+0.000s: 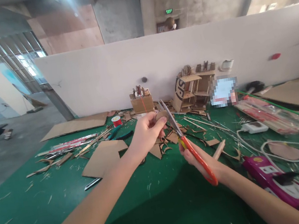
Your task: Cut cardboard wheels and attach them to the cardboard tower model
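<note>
My left hand (149, 131) pinches a small rounded piece of cardboard (162, 115) between thumb and fingers. Around the handles of orange scissors (183, 138), my right hand (198, 159) is closed. The scissor blades point up and away, right beside the cardboard piece; whether they touch it I cannot tell. Below and around both hands lie torn cardboard scraps (155, 150). A larger flat cardboard sheet (103, 159) rests to the left of my left hand.
Behind my hands stand a small cardboard box (142, 103) and a cardboard shelf model (187, 91). A red thread spool (116, 121) sits left. At right are a magenta power strip (281, 182), white cables and a lit, blurred screen (223, 92). A white partition (98, 78) borders the green table.
</note>
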Demonstrator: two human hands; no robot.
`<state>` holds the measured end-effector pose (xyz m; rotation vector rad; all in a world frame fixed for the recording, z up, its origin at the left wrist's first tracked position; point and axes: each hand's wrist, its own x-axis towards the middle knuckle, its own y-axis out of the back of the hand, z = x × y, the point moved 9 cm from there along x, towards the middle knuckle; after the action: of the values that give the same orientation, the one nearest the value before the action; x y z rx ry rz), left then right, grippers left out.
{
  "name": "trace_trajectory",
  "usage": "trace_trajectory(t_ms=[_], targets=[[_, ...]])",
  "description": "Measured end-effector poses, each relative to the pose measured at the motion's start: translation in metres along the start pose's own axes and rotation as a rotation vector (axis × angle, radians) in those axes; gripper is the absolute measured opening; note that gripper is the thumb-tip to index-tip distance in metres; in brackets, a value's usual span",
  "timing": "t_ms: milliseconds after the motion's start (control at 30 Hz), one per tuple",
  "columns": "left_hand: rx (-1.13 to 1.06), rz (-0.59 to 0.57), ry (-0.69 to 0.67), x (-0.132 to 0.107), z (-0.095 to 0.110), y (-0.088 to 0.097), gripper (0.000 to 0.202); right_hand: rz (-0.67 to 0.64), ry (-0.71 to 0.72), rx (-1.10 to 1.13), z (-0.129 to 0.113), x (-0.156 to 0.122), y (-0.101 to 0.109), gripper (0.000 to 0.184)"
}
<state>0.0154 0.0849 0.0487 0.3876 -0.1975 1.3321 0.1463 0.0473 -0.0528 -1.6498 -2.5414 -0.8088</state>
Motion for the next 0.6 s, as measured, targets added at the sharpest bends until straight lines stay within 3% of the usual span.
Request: trace_trajectory(t_ms=[600], targets=[[0.16, -0.123, 0.011, 0.0, 0.011, 0.005, 0.022, 0.066, 0.002, -0.232, -0.001, 0.005, 0.006, 0.038]])
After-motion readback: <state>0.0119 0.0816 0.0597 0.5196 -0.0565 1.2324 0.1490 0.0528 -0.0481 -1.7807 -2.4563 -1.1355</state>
